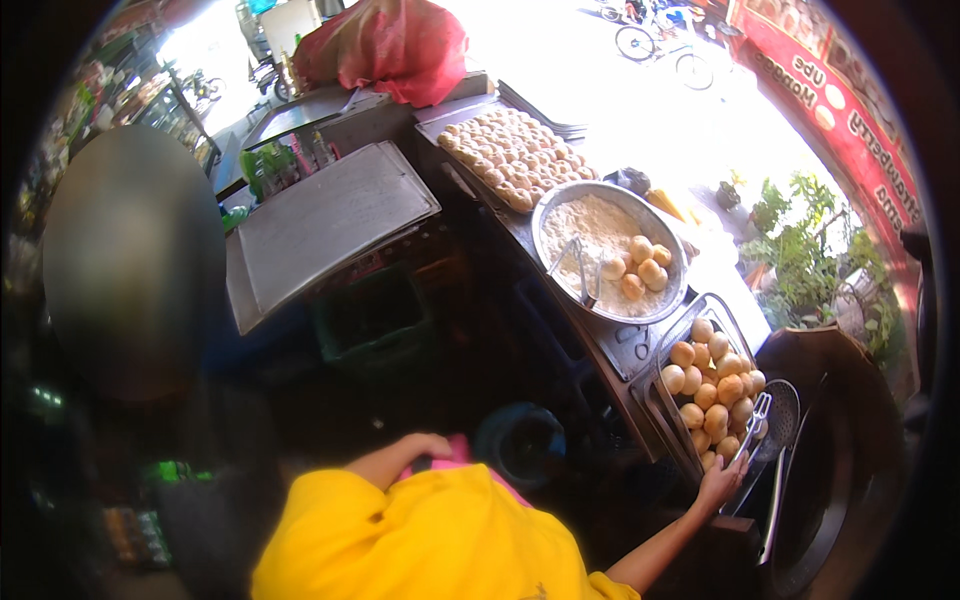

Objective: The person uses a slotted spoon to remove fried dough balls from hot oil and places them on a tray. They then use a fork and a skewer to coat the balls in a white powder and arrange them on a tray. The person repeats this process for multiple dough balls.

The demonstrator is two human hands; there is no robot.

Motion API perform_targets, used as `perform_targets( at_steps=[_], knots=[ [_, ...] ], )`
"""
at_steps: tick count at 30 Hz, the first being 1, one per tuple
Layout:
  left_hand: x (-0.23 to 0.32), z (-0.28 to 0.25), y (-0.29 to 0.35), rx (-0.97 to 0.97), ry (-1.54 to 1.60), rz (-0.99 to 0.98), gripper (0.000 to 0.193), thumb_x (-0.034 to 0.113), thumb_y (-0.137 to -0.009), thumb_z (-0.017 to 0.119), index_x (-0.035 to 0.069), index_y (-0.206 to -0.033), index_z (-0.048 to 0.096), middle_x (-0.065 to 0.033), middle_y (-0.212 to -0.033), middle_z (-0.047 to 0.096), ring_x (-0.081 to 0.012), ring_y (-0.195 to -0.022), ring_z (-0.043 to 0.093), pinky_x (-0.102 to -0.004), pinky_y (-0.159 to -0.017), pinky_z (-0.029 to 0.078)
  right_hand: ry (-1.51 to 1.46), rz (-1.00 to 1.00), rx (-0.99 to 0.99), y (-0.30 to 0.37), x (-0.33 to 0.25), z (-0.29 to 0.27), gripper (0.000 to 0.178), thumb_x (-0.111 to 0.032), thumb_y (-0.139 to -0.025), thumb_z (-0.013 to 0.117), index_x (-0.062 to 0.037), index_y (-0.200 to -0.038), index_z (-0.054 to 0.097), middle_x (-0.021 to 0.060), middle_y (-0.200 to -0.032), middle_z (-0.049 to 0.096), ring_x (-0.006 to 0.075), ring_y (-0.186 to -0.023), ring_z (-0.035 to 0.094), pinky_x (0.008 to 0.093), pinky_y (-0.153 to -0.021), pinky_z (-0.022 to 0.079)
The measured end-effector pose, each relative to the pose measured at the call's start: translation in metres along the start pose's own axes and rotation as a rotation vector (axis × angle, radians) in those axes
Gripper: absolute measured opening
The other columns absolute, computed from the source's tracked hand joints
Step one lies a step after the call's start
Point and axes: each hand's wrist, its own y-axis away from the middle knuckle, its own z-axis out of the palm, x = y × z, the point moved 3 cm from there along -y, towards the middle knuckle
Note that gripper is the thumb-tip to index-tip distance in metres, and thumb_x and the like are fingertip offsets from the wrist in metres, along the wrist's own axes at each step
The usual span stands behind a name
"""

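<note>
My right hand [722, 482] is closed around the handle of metal tongs [757, 418], at the near right corner of a wire-sided tray [655, 398]. The tongs' tips lie over round golden-brown buns [729, 364] heaped in that tray. Close to my waist, my left hand [428, 446] has its fingers curled beside pink cloth [459, 452]; what it holds, if anything, is hidden. Beyond the tray stands a wide metal basin [541, 243] of pale crumbs [590, 222], with several browned buns [645, 265] and a second pair of tongs [578, 272] in it.
A perforated skimmer [780, 408] rests by a big dark wok [835, 500] on the right. Farther back, a tray holds rows of pale dough balls [515, 150]. Flat metal sheets [330, 225] lie to the left, with a red cloth bundle [385, 45] behind. A dark bucket [520, 440] stands below.
</note>
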Motion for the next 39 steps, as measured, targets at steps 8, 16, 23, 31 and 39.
perform_targets(
  at_steps=[8,16,23,31,39],
  knots=[
    [0.054,-0.133,0.062,0.383,0.100,0.166,0.043,0.035,-0.084,0.055,0.003,-0.112,0.061,-0.0172,-0.108,0.063,-0.0325,-0.102,0.059,-0.0378,-0.091,0.044,-0.021,-0.054,0.270,0.024,-0.032,-0.040,0.062,-0.014,-0.079,0.065,-0.0039,-0.134,0.037,0.0251,-0.135,0.036,0.0387,-0.122,0.039,0.0445,-0.101,0.033],
    [0.176,-0.445,0.166,0.955,0.014,0.777,0.028,0.022,-0.090,0.055,0.001,-0.108,0.060,-0.0085,-0.086,0.065,-0.0159,-0.074,0.062,-0.0289,-0.067,0.050,-0.277,-0.105,0.482,0.029,-0.094,-0.103,0.042,-0.005,-0.087,0.056,-0.0005,-0.128,0.047,0.0183,-0.130,0.045,0.0270,-0.102,0.056,0.0346,-0.085,0.047],
    [0.259,-0.652,0.049,0.993,-0.235,0.824,0.028,0.020,-0.090,0.053,0.003,-0.111,0.059,-0.0185,-0.099,0.065,-0.0282,-0.093,0.063,-0.0374,-0.082,0.048,-0.129,-0.008,0.585,0.023,-0.210,-0.081,0.037,-0.003,-0.089,0.053,0.0022,-0.125,0.048,0.0192,-0.122,0.049,0.0243,-0.091,0.059,0.0338,-0.079,0.049],
    [0.295,-0.789,-0.124,0.997,0.097,0.136,0.046,0.048,-0.080,0.057,0.007,-0.098,0.067,-0.0132,-0.092,0.067,-0.0255,-0.091,0.064,-0.0395,-0.078,0.050,-0.121,-0.124,0.344,-0.059,-0.319,-0.078,0.035,-0.003,-0.087,0.053,0.0023,-0.122,0.050,0.0193,-0.118,0.050,0.0266,-0.090,0.058,0.0355,-0.079,0.048],
    [0.342,-0.787,-0.183,0.996,0.118,0.404,0.043,0.041,-0.073,0.068,0.004,-0.095,0.066,-0.0110,-0.090,0.066,-0.0256,-0.087,0.062,-0.0379,-0.079,0.048,-0.314,-0.533,-0.167,-0.216,-0.433,0.024,0.039,-0.001,-0.077,0.062,-0.0021,-0.116,0.056,0.0139,-0.116,0.055,0.0246,-0.091,0.060,0.0306,-0.078,0.048]
  ],
)
